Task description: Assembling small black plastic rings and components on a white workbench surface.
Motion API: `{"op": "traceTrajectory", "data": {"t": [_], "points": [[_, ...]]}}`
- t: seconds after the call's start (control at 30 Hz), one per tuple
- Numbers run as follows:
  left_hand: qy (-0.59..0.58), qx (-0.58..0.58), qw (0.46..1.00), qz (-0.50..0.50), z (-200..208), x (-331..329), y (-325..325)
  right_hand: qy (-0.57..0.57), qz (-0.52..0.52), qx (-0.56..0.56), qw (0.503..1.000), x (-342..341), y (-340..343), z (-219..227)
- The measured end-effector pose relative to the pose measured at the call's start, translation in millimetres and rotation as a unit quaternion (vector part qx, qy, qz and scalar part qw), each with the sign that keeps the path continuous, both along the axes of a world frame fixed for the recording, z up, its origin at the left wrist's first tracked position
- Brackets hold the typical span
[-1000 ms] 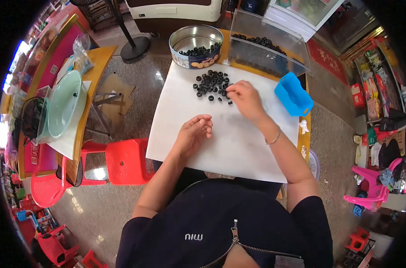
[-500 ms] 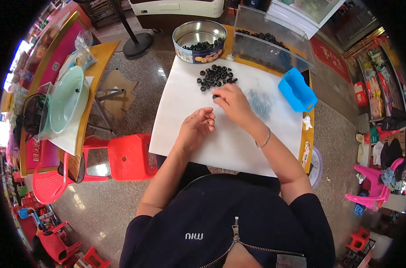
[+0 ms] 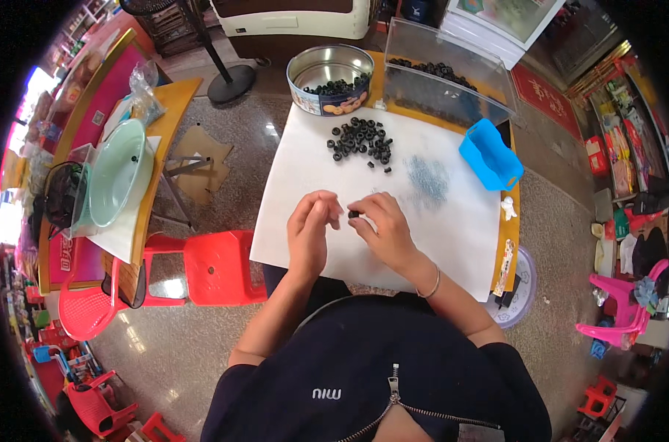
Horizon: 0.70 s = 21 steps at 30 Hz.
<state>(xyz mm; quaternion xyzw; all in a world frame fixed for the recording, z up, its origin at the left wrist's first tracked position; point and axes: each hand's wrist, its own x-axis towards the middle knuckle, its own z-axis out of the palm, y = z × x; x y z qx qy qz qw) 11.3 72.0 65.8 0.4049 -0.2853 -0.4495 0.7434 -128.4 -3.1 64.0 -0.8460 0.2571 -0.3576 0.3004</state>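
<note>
Part (image 3: 354, 214), small, black and rounded, sits pinched between thumb and fingertips of the right hand (image 3: 382, 230), over the near half of the white sheet (image 3: 298, 177). Its finer shape is partly covered by the fingers. The left hand (image 3: 310, 230) is just beside it, fingers loosely bent and palm turned inward; whether anything small lies inside it, I cannot tell.

Farther up the sheet is a pile (image 3: 360, 138) of similar dark, slightly shiny pieces, a couple lying apart at its near edge. More fill part of the round tin (image 3: 309, 99) and the clear bin (image 3: 452, 101) behind. A blue tray (image 3: 483, 169) stands to the right, near a bluish smudge (image 3: 428, 180) on the sheet.

As for print, the tin's wall carries a picture of round biscuits, the dark shirt (image 3: 379, 346) has pale lettering across the chest, and the red mat (image 3: 542, 97) shows light, blurred characters.
</note>
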Motion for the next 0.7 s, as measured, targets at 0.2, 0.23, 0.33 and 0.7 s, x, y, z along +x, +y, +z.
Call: {"op": "traceTrajectory", "data": {"t": [0.2, 0.23, 0.33, 0.7], "points": [[-0.112, -0.456, 0.882, 0.034, 148.2, -21.1, 44.7, -0.018, 0.005, 0.026, 0.999, -5.2, 10.3, -1.0], [-0.084, -0.494, 0.864, 0.052, 159.0, -27.8, 45.2, -0.015, 0.003, 0.026, 1.000, -5.7, 11.7, 0.3], [-0.071, -0.494, 0.866, 0.004, 191.0, -34.5, 73.2, -0.018, 0.021, 0.032, 0.999, -1.2, 20.0, 8.0], [0.042, -0.388, 0.921, -0.004, 189.1, -62.1, 119.1, -0.016, 0.025, 0.014, 0.999, -4.4, 22.7, 12.4]]}}
